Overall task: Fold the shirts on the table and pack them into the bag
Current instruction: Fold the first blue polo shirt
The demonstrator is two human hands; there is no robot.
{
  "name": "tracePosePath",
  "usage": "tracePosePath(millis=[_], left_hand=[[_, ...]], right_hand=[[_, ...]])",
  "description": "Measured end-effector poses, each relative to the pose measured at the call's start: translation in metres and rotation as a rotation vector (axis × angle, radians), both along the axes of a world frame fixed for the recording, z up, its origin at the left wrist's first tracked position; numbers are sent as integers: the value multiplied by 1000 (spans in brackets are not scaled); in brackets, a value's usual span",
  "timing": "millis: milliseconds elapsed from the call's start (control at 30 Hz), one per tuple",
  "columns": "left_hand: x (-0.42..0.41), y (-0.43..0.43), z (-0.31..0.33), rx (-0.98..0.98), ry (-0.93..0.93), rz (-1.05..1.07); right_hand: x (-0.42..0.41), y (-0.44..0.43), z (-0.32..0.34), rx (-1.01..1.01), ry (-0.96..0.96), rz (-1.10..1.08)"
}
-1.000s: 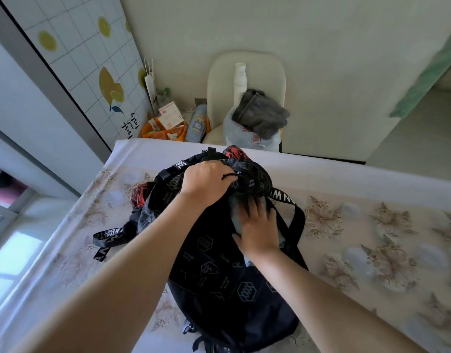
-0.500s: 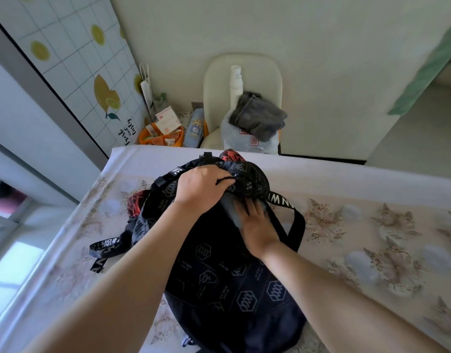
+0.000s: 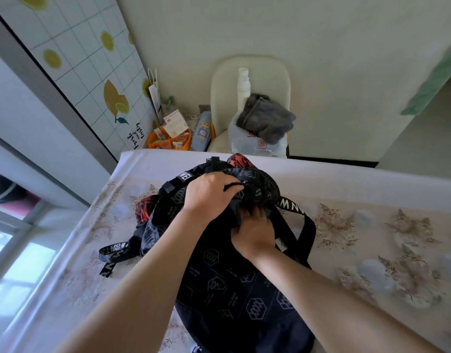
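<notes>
A black backpack [image 3: 234, 296] with a printed hexagon pattern lies on the table [image 3: 372, 238], its top opening facing away from me. My left hand [image 3: 209, 194] grips the top flap at the opening and holds it up. My right hand [image 3: 255, 230] reaches into the opening under that flap, and its fingertips are hidden inside. The light shirt it pressed on earlier is now out of sight in the bag. No other shirt shows on the table.
A floral cloth covers the table. The bag's lettered straps trail left [image 3: 115, 253] and right [image 3: 293, 207]. Behind the far edge stands a cream chair [image 3: 250, 72] with a grey cloth [image 3: 265, 118], a plastic bag [image 3: 257, 146] and a white bottle [image 3: 243, 85]. An orange basket [image 3: 168, 142] is on the left.
My right hand has slid deeper into the bag's opening, and the light shirt under it has gone from view. My left hand keeps hold of the flap.
</notes>
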State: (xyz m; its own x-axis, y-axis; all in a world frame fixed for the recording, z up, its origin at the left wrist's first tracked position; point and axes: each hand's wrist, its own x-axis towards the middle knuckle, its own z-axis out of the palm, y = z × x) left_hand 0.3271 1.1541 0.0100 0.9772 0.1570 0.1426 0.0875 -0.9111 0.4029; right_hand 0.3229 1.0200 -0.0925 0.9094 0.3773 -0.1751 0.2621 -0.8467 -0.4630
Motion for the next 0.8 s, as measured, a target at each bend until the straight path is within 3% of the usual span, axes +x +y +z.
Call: tracePosePath(millis=[100, 167, 233, 333, 533, 667, 800], left_hand=[[-5, 2, 0, 9, 58, -4], [-10, 4, -1, 37, 94, -10], [-18, 5, 0, 63, 143, -21], [-37, 10, 1, 202, 250, -76], [-71, 21, -1, 258, 415, -72], [-78, 2, 8, 206, 430, -79], [-78, -59, 20, 106, 237, -101]], right_hand=[[-28, -16, 10, 241, -426, -115], [-31, -24, 16, 395, -586, -160], [-13, -27, 20, 322, -653, -20], [25, -34, 23, 15, -524, 300], [47, -56, 40, -264, -314, 558], [20, -76, 60, -249, -188, 498], [-20, -137, 94, -112, -114, 274]])
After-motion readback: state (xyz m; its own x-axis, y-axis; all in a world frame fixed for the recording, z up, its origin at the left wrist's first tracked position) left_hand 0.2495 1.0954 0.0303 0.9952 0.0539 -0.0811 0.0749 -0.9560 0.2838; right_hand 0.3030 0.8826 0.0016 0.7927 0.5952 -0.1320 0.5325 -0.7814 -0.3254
